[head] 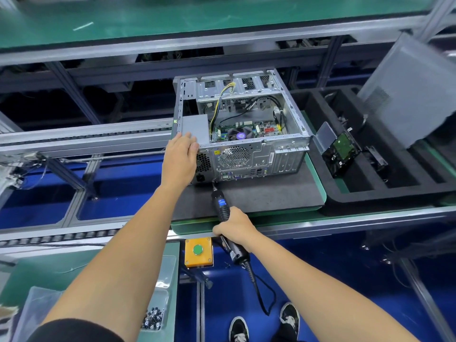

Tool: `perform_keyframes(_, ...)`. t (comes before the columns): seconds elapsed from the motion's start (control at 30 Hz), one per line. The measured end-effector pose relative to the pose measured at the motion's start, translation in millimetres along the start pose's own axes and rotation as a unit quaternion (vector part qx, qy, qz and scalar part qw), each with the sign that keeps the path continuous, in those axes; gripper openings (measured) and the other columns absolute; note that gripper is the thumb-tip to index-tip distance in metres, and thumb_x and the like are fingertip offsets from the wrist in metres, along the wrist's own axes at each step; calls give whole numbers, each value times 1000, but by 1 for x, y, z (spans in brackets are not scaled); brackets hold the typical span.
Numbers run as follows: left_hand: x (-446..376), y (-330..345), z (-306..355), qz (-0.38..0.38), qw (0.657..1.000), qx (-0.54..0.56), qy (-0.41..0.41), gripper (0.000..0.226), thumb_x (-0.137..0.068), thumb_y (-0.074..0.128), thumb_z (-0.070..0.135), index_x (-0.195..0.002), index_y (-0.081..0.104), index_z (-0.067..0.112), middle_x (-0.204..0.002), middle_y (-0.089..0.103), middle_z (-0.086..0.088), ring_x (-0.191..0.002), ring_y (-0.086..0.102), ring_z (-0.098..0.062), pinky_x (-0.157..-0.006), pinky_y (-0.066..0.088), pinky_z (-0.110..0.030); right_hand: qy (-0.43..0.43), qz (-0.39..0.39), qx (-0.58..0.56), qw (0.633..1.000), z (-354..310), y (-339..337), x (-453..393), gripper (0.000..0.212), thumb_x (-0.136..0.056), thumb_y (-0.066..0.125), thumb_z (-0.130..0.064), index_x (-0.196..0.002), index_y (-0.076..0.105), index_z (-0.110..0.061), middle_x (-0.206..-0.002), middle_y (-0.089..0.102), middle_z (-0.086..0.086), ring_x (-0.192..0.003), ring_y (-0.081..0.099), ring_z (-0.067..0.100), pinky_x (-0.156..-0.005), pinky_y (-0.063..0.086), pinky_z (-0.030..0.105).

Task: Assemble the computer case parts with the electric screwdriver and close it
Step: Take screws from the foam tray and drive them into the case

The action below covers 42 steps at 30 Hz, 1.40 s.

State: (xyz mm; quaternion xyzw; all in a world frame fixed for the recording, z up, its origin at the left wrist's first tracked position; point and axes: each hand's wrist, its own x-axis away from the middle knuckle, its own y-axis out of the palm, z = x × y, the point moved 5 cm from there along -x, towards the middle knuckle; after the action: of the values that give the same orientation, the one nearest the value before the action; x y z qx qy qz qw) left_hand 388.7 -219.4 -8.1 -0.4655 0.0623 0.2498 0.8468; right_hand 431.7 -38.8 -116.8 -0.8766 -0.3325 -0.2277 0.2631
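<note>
Head view: our right hand (234, 227) grips the screwdriver (221, 206), its bit touching the lower rear edge of the open case (243, 124), just beyond the grip. Our left hand (180, 157) rests flat, fingers straight, on the case's near left corner. The case lies on a grey mat (271, 193); bare mat spreads right of the driver. Farther right, a foam tray (385, 193) holds a drive (341, 154).
</note>
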Motion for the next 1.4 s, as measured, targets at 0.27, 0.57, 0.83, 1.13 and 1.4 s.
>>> perform_keyframes(0.27, -28, -24, 3, 66, 991, -24, -111, 36, -90, 41, 19, -68, 58, -3, -66, 59, -19, -71, 50, -33, -76, 37, -38, -145, -56, -10, 988, -59, -43, 26, 60, -79, 73, -8, -132, 42, -8, -100, 51, 9, -64, 55, 17, -68, 51, 41)
perform_keyframes(0.57, -72, -34, 57, 55, 864, 442, -236, 49, -97, 39, 43, -59, 50, 15, -43, 53, 8, -34, 40, -6, -36, 29, -17, -256, -14, -65, 964, -148, -96, 47, 39, -81, 71, 1, -112, 49, -10, -78, 57, 13, -45, 56, 20, -48, 52, 33)
perform_keyframes(0.83, -120, -5, 138, -4, 913, 388, -127, 35, -93, 48, 40, -75, 53, 11, -60, 50, -8, -51, 44, -15, -53, 36, -23, -284, 33, -85, 954, -156, -172, 40, 35, -81, 73, -3, -102, 50, -18, -77, 62, 7, -46, 58, 14, -49, 51, 28)
perform_keyframes(1.13, -190, 97, 228, -25, 923, 374, -83, 36, -89, 46, 47, -80, 54, 14, -73, 43, -10, -64, 34, -21, -61, 27, -33, -290, 57, -102, 950, -117, -315, -3, 27, -87, 74, -16, -110, 59, -22, -90, 68, -10, -62, 61, 1, -61, 51, 18)
perform_keyframes(1.4, -213, 258, 294, -136, 902, 339, -231, 38, -99, 39, 28, -70, 55, 9, -47, 56, -1, -41, 48, -16, -40, 37, -20, -218, 92, -126, 963, -42, -461, -35, 50, -88, 69, -7, -133, 47, -8, -90, 65, 0, -54, 63, 26, -50, 52, 27)
